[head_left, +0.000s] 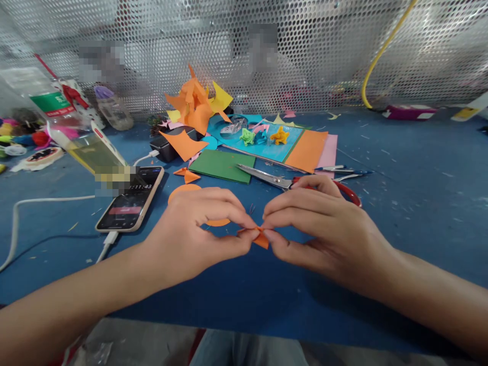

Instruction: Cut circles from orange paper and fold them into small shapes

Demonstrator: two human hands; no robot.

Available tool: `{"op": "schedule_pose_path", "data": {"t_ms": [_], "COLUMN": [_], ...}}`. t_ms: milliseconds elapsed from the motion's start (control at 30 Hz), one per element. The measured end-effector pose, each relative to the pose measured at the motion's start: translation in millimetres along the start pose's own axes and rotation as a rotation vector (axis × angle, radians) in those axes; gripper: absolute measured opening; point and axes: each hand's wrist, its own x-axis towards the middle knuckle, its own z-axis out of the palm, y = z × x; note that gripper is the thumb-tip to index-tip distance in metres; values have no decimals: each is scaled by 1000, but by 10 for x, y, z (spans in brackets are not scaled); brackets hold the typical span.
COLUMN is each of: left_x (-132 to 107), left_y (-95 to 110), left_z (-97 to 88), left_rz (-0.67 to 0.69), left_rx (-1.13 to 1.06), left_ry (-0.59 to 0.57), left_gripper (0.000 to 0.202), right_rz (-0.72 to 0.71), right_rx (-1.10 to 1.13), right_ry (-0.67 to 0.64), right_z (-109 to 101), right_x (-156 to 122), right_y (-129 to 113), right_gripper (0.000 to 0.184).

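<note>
Between my two hands is a small folded piece of orange paper [262, 240], held just above the blue table. My left hand [202, 231] pinches its left side between thumb and forefinger. On the other side, my right hand [320, 229] grips it with thumb and fingertips. Most of the fold is hidden by my fingers. Behind my left hand lie orange paper circles [185, 191], partly covered. Red-handled scissors [267, 178] rest behind my right hand, which hides part of their handles. A smaller folded orange piece [186, 175] sits beside a stack of green paper [223, 165].
At left, a charging phone [131, 198] with a white cable [49, 201] lies near a tilted bottle [87, 142]. Folded paper stars [280, 135] rest on blue paper [278, 151] at the back, beside orange scraps [194, 104]. Pens [343, 170] lie right of them. A perforated metal panel [324, 56] stands behind.
</note>
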Motion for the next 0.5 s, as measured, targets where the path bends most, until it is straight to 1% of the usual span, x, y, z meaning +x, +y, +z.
{"op": "schedule_pose_path", "data": {"t_ms": [67,267,500], "left_x": [-3,5,10], "left_y": [-1,-2,6], "left_z": [5,13,29], "left_rz": [-5,19,21], "left_rx": [0,25,16], "left_ry": [2,26,13], "left_gripper": [10,11,9], "right_rz": [2,20,38], "right_rx": [-10,10,5], "right_ry": [11,-7,10], "right_z": [-1,-5,-10], "right_x": [6,11,6], "right_y": [-1,-31,-62], "right_gripper": [7,7,9]}}
